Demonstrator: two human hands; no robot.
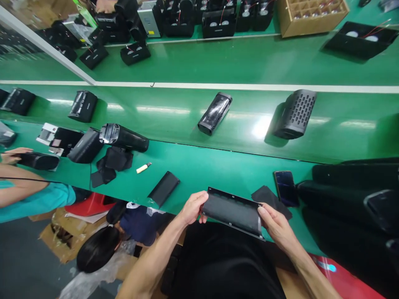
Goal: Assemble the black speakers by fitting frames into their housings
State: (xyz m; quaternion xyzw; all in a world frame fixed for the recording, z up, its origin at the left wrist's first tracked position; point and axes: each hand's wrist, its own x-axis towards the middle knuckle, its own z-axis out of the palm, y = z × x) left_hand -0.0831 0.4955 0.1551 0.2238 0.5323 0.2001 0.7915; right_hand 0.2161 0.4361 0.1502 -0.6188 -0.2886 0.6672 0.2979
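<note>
Between my two hands is a black curved speaker grille panel, its hollow inner side facing up and small tabs along its long edges. My left hand grips its left end, thumb on top. At the right end, my right hand pinches the edge with the thumb over the rim. A similar dark panel lies on the green bench to the left of my left hand. Thin black sheets lie on the bench just behind my right hand, partly covered by it.
A phone lies right of the sheets, beside a stack of large black parts. Speaker bodies and a perforated housing sit on the green belt. A small cream-handled tool lies left. A co-worker's arm reaches in.
</note>
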